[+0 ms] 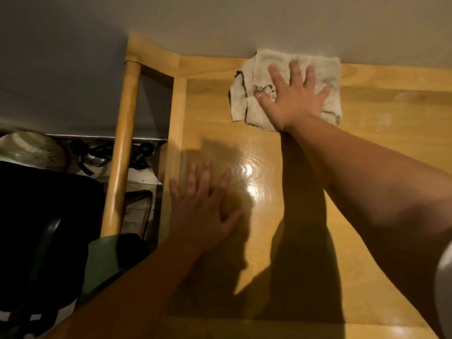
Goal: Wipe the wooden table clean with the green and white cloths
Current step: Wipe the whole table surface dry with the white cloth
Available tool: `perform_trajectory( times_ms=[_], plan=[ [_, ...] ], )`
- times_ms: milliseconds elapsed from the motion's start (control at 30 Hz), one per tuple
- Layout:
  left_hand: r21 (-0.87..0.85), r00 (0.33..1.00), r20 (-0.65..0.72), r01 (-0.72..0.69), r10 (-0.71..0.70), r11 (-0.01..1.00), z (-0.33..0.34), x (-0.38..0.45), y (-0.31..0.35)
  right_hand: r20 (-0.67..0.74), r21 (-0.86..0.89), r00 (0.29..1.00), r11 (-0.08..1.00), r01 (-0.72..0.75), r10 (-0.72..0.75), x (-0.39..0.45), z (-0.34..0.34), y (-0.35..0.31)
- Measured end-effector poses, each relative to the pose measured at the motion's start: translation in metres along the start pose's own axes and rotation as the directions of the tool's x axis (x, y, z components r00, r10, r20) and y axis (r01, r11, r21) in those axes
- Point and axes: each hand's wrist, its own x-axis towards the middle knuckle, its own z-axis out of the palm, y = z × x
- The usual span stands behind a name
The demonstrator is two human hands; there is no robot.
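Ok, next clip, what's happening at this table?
A person is wiping a wooden table. The right hand presses flat, fingers spread, on a crumpled white cloth at the far edge, against the wall. The left hand lies flat on the bare tabletop near its left edge, holding nothing. No green cloth is on the table; a green fabric shows below its left edge, but I cannot tell what it is.

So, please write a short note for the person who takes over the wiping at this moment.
Right hand: flat, fingers spread, pressing the white cloth on the wooden table at its far edge by the wall.
Left hand: flat on the bare tabletop near the left edge, holding nothing.
Green cloth: not clearly seen on the table.
Done: cannot tell.
Left: faint pale smears right of the white cloth.
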Motion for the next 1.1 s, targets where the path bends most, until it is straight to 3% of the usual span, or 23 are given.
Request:
perform_trajectory(
  times_ms=[133,300,933,1100],
  plan=[
    [0.013,1.000,-0.004,0.008,-0.008,1.000,0.000,0.001,0.000,-0.025,-0.020,1.000,1.000,0.000,0.000,0.018,-0.003,-0.002],
    [0.055,1.000,0.024,0.019,-0.020,0.998,-0.005,0.000,0.001,-0.013,-0.023,0.999,0.999,0.032,-0.032,-0.018,-0.001,-0.004],
    [0.047,0.998,0.029,0.054,-0.055,0.997,0.000,0.000,0.002,0.090,-0.031,0.994,0.998,0.058,-0.055,-0.374,0.060,0.024],
    [-0.005,0.995,0.046,0.089,-0.089,0.996,-0.007,-0.001,0.006,0.136,-0.055,0.988,0.995,0.077,-0.069,-0.407,0.063,0.028]
  ],
)
